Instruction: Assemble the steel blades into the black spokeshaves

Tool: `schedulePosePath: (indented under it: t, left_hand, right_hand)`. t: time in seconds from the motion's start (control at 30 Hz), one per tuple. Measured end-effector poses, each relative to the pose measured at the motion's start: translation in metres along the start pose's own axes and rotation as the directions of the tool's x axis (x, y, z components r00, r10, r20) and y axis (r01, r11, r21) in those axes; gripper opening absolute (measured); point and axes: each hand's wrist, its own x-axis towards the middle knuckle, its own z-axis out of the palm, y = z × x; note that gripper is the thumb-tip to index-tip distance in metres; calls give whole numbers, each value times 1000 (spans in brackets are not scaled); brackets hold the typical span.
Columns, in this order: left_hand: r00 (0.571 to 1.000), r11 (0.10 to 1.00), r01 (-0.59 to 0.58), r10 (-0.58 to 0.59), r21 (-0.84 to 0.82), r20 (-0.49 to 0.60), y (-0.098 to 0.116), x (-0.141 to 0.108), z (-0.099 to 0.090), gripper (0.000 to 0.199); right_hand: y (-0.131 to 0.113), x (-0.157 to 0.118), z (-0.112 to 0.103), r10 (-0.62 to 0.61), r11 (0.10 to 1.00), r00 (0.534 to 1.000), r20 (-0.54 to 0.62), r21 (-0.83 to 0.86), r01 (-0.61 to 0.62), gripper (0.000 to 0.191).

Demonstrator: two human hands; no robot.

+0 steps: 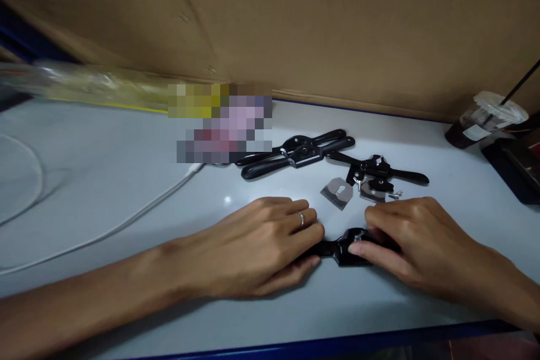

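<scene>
A black two-handled metal tool [348, 253] lies near the table's front edge. My left hand [274, 242] is wrapped round its left handle, a ring on one finger. My right hand [413, 242] grips the tool's right side, with the thumb on the middle part beside a small silver screw. Just beyond are a loose flat blade [337, 192], a second blade [372, 193] partly under a black plate [381, 184], and small silver screws. Behind these lie a similar black tool [375, 166] and two more [301, 152], overlapping.
A white cable [139, 214] runs across the left of the table [105, 157] to a blurred-out object [236, 124]. Clear-and-yellow plastic wrapping [105, 87] lies along the cardboard wall [337, 28]. At right are a drink cup [481, 121] with a straw and a black object [512, 169].
</scene>
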Motion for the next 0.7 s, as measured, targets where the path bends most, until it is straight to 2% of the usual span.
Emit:
schedulePosePath:
  t: [0.13,0.27,0.7]
  left_hand:
    - [1000,1000,14,-14,21,22,3,0,2,33]
    - [999,1000,12,-12,27,32,4,0,3,44]
    - [1000,1000,12,-12,2,29,4,0,2,38]
  right_hand:
    - [-11,2,12,46,999,999,23,5,-46,30]
    - [-15,3,18,65,998,998,-11,6,-65,25]
    - [-13,3,22,40,999,992,-116,35,-37,22]
